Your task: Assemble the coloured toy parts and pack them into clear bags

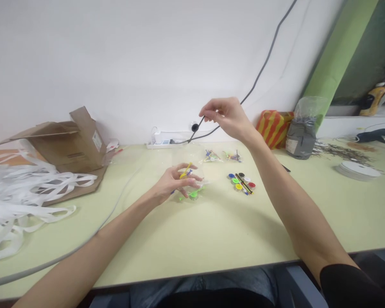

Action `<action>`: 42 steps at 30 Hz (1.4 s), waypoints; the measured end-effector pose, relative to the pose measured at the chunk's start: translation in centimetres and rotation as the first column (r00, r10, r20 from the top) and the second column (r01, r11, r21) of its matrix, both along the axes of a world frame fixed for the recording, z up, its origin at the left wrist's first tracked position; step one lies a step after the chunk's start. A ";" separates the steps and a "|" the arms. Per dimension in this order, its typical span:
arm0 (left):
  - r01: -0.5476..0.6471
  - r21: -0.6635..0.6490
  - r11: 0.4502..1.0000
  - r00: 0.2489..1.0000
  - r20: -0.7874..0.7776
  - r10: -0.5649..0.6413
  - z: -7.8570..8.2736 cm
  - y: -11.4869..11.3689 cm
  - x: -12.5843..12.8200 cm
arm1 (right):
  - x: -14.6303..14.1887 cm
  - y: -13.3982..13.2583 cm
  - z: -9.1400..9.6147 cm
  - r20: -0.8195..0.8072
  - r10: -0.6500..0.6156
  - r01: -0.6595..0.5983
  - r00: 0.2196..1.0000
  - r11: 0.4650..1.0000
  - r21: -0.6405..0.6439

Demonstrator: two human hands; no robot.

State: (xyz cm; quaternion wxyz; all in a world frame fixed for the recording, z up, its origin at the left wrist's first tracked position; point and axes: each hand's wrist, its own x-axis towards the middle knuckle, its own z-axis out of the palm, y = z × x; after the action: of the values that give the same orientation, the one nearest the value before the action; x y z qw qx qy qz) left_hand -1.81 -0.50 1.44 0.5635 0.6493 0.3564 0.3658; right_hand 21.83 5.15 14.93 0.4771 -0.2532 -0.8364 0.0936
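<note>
My left hand (176, 182) is low over the table, its fingers curled around a clear plastic bag (197, 177). A yellow stick-like piece (185, 172) and bits of blue show between the fingers. Just below the hand lies a green round piece (194, 195). Higher up, my right hand (226, 115) pinches the top of a thin black stick (201, 121), which slants down to the left. A black disc (195, 127) appears against the stick; whether they are joined I cannot tell. Right of my left hand, a group of coloured round pieces (238, 187) lies with several thin sticks.
Two small filled clear bags (212, 155) lie behind, near a white power strip (163, 144). An open cardboard box (73, 145) and tangled white ribbon (25, 201) occupy the left. A striped bag (272, 128), grey bag (300, 139) and white spool (358, 170) are at right.
</note>
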 end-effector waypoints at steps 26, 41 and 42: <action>-0.181 0.118 0.976 0.974 0.157 0.162 -0.2 0.3 0.1 | -2.2 2.7 -4.1 0.403 -0.094 0.154 0.911 0.981 -0.117; -0.202 0.076 0.976 0.973 0.133 0.191 -0.4 0.4 0.0 | -1.5 5.7 -7.6 0.604 0.331 0.113 0.725 0.808 -0.579; -0.206 0.082 0.975 0.974 0.111 0.196 -0.4 0.4 0.0 | -0.7 5.6 -6.9 0.542 0.276 0.080 0.794 0.836 -0.542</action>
State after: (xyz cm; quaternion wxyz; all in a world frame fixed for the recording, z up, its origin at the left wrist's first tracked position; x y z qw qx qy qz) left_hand -1.82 -0.12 1.06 0.5104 0.6158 0.3737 0.4698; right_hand 21.17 10.78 8.00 0.0907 -0.3473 -0.8948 0.2653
